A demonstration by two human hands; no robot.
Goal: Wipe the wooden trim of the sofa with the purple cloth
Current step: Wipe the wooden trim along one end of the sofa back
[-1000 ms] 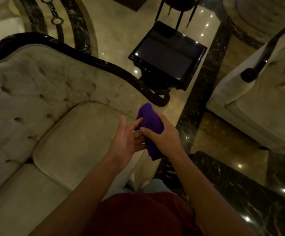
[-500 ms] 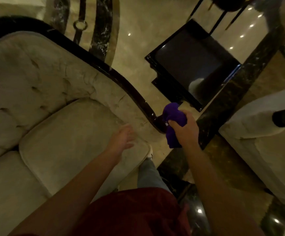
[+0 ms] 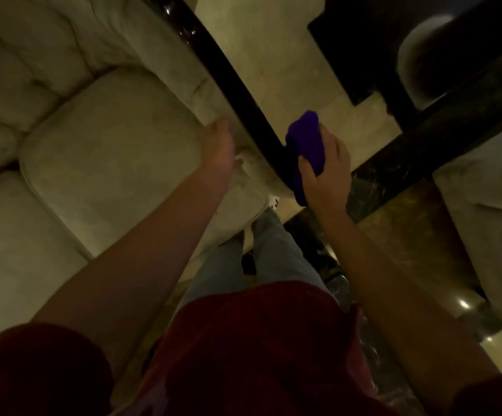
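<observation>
A glossy black wooden trim (image 3: 237, 85) runs along the top of the cream sofa's arm, from the top centre down to its lower end in mid-frame. My right hand (image 3: 327, 172) grips a bunched purple cloth (image 3: 305, 145) and presses it against the lower end of that trim. My left hand (image 3: 221, 148) is open, fingers together, held over the arm padding just left of the trim, with nothing in it. The trim's end curl is hidden behind the cloth.
The cream sofa seat cushion (image 3: 108, 163) fills the left. A black side table (image 3: 393, 40) stands on the glossy marble floor beyond the trim. A second cream armchair (image 3: 489, 211) sits at the right. My legs stand in the gap between the two seats.
My right hand carried the cloth from in front of me to the trim's end and now presses it there. My left hand let go and moved over the sofa arm. The view has closed in.
</observation>
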